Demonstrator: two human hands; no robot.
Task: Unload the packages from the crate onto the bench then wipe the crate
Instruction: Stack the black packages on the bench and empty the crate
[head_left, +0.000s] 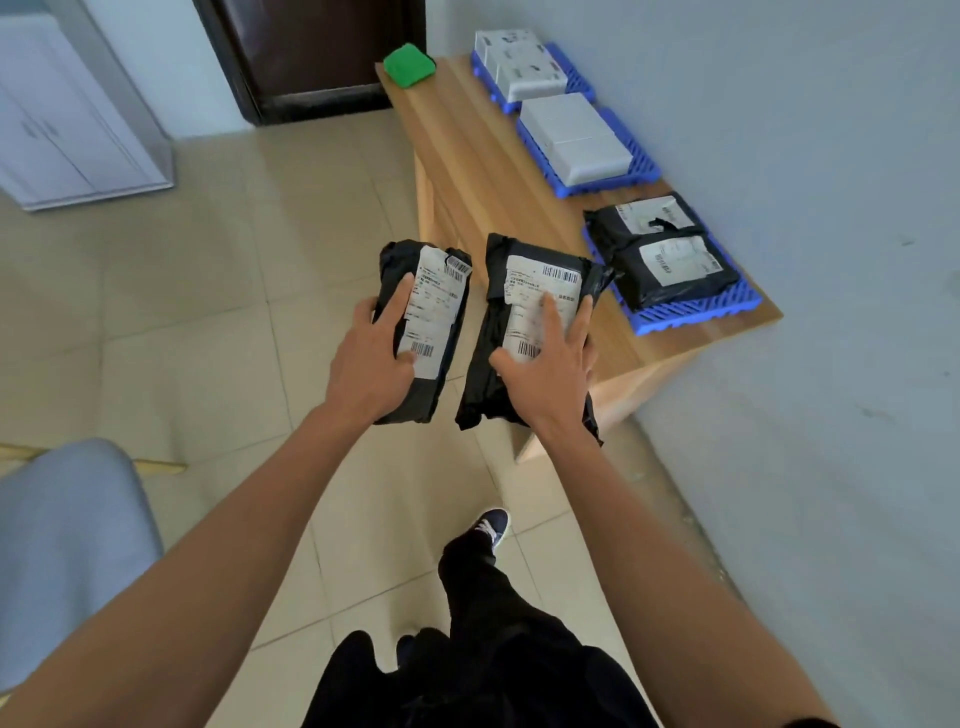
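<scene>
Hands carry one black mailer each in the head view, both held out in front of the body near the end of the wooden bench (467, 156). Left hand (371, 358) wraps the smaller black package (423, 322) from its left edge, fingers closed along the white shipping label and thumb pressed near the lower barcode. Right hand (553, 371) grips the larger black package (524, 322), fingers spread wide over its label with the thumb on the left side; loose plastic hangs below the wrist.

On the bench, against the wall, three blue slatted trays (691, 314) lie in a row: the nearest bears two black mailers (670, 260), the two farther ones bear grey-white parcels (574, 137). A green cloth (409, 65) rests at the far end of the bench. No crate is in view, so its state cannot be told.

Likely risks: the slick plastic wrap could slide out of a one-handed pinch, especially the floppier right package. Setting both down at once on the narrow free strip of bench could nudge one over the front edge or shove the nearest tray.
</scene>
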